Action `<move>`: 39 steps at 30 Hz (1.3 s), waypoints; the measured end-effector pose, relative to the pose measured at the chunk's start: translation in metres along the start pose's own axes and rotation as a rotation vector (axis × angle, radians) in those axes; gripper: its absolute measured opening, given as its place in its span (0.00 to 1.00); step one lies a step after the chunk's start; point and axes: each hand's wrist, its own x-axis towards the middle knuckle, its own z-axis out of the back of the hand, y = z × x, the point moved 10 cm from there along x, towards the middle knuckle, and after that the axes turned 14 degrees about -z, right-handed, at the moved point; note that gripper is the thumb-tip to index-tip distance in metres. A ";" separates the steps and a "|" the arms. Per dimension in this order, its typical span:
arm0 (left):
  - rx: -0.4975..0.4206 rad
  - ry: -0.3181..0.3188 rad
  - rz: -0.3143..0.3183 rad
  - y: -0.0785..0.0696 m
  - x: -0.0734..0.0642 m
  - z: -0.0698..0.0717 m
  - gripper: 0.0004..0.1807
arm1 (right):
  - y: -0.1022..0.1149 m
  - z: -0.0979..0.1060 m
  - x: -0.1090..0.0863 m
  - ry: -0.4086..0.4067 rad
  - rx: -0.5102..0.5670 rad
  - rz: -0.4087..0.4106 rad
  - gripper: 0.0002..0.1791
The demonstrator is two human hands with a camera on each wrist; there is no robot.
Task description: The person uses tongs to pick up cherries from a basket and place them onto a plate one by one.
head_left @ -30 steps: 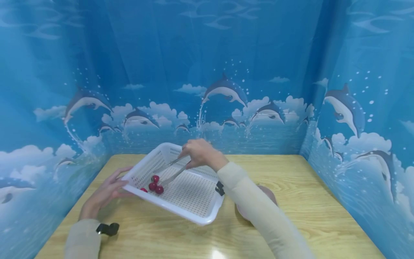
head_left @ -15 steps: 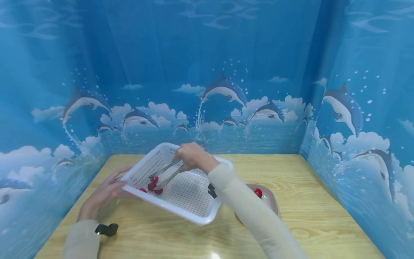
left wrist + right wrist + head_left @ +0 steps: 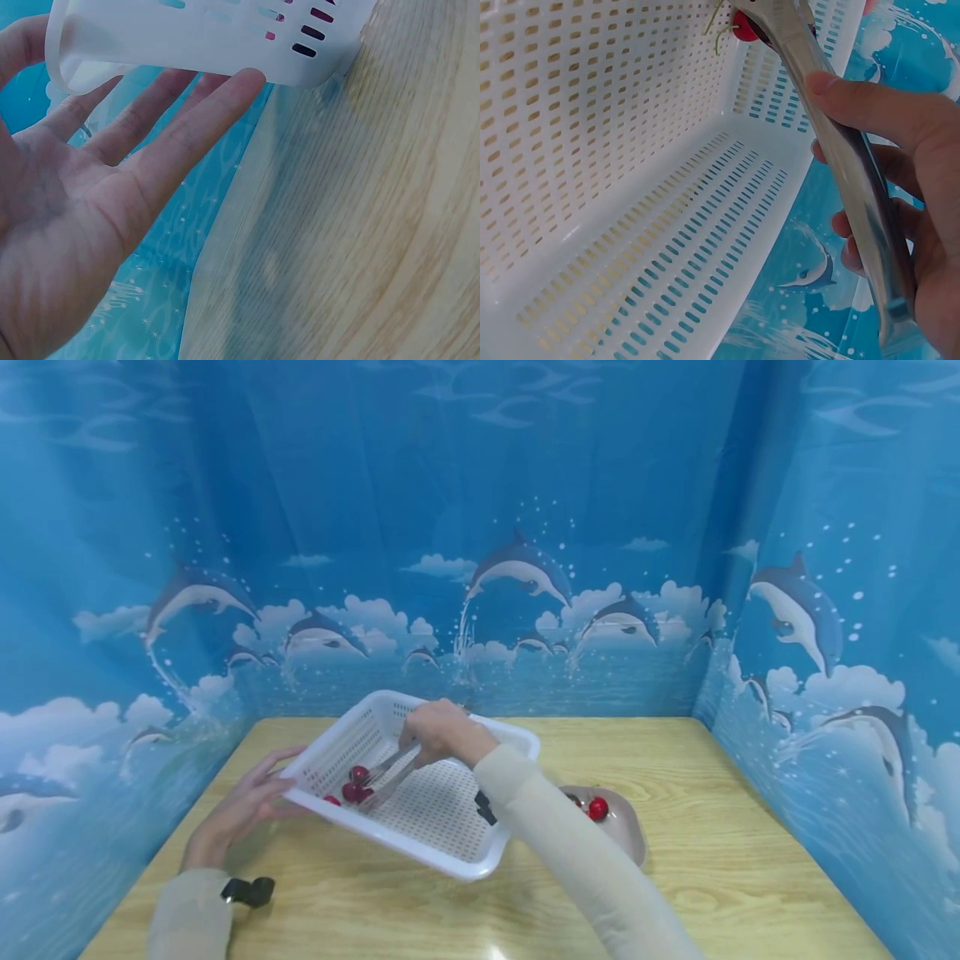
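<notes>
My left hand point(image 3: 247, 802) grips the left rim of a white perforated basket point(image 3: 431, 853), thumb over the edge and fingers underneath. That side is raised, so the basket tilts. My right hand point(image 3: 442, 731) holds metal tongs point(image 3: 847, 172) inside the basket. Their tips are at a small group of red cherries point(image 3: 358, 775) near the left end; whether they pinch one I cannot tell. Another cherry point(image 3: 332, 800) is partly hidden behind the front rim. In the right wrist view, a cherry point(image 3: 744, 27) with green stems shows beside the tongs.
A pinkish-brown plate point(image 3: 632, 839) with a red cherry point(image 3: 597, 808) and a partly covered one stands right of the basket, behind my right sleeve point(image 3: 570, 843). The wooden table point(image 3: 750, 860) is enclosed by a blue dolphin-print curtain point(image 3: 480, 527).
My right hand and the tongs have shifted slightly left and down, with the tips now deeper among the cherries. The sleeve uncovers more of the plate and its cherries. My left hand stays nearly still.
</notes>
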 end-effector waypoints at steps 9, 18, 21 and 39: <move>-0.006 -0.001 0.002 0.002 0.000 0.002 0.32 | 0.006 -0.003 0.000 -0.003 -0.029 0.038 0.16; 0.019 -0.005 0.008 0.000 0.000 0.001 0.32 | 0.001 0.004 -0.003 -0.013 -0.022 0.018 0.16; 0.012 -0.002 0.003 0.001 0.000 0.001 0.31 | -0.002 0.009 -0.007 -0.028 -0.029 0.011 0.18; 0.025 -0.005 0.002 0.001 0.001 0.000 0.30 | -0.010 0.044 -0.043 -0.180 -0.067 0.118 0.18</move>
